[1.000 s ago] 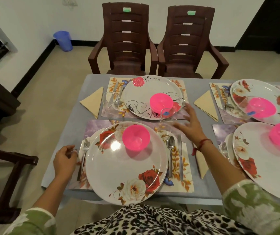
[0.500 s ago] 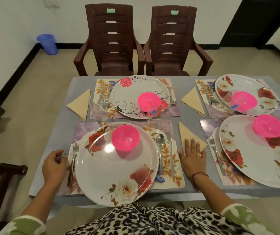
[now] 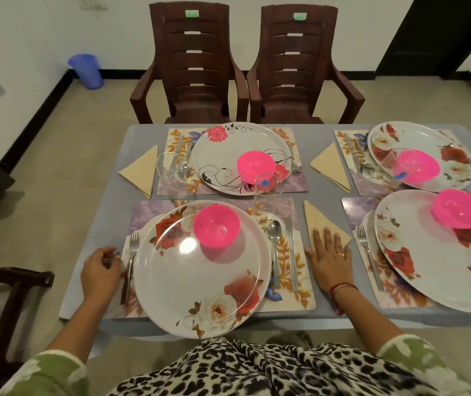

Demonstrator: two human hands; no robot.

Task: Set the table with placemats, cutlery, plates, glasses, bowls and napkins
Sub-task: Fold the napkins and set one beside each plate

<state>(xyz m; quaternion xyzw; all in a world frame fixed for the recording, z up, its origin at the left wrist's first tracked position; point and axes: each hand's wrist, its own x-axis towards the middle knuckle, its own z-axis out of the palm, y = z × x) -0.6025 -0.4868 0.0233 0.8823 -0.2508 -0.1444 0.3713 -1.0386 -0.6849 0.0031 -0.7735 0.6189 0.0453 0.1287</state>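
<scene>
Now right hand flat on napkin, fingers straight; left hand curled beside fork, grip unclear.

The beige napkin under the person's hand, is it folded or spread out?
Folded. The beige napkin lies as a flat triangle, the right hand resting open on it.

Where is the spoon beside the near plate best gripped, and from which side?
By the near end of its handle, from above on the person's side. The spoon lies flat, bowl end away, between the rim of the near plate and the knife, so its sides are crowded while the handle tip is free.
</scene>
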